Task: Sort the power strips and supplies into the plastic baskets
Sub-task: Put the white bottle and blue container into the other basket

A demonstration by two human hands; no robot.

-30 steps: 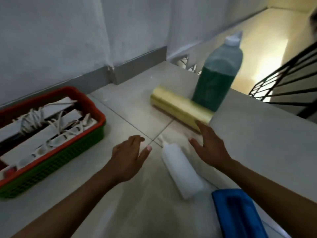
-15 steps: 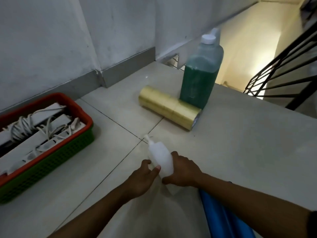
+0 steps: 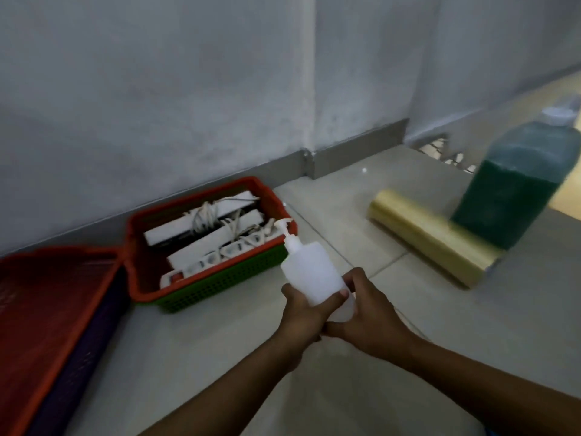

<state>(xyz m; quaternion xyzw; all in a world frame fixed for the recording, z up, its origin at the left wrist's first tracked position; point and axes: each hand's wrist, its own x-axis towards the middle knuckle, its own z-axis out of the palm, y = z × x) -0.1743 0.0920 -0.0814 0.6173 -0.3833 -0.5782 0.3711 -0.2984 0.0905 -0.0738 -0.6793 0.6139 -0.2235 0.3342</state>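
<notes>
A white pump bottle (image 3: 309, 270) is held up off the tiled floor, tilted with its nozzle toward the upper left. My left hand (image 3: 303, 313) grips its lower part from the left and my right hand (image 3: 369, 309) wraps its base from the right. Just beyond the nozzle stands a green basket with a red rim (image 3: 220, 278) that holds white power strips (image 3: 217, 250) with coiled cords. At the far left lies a larger basket with a red rim and purple side (image 3: 63, 309), with nothing visible inside.
A gold roll (image 3: 430, 239) lies on the floor at the right. Behind it stands a big bottle of green liquid (image 3: 515, 187) with a white cap. The grey wall and skirting run behind the baskets. A stair opening lies at the far right.
Both hands closed on the white bottle, which lay on the floor, and lifted it. The view has swung left, so the baskets now sit nearer the centre.
</notes>
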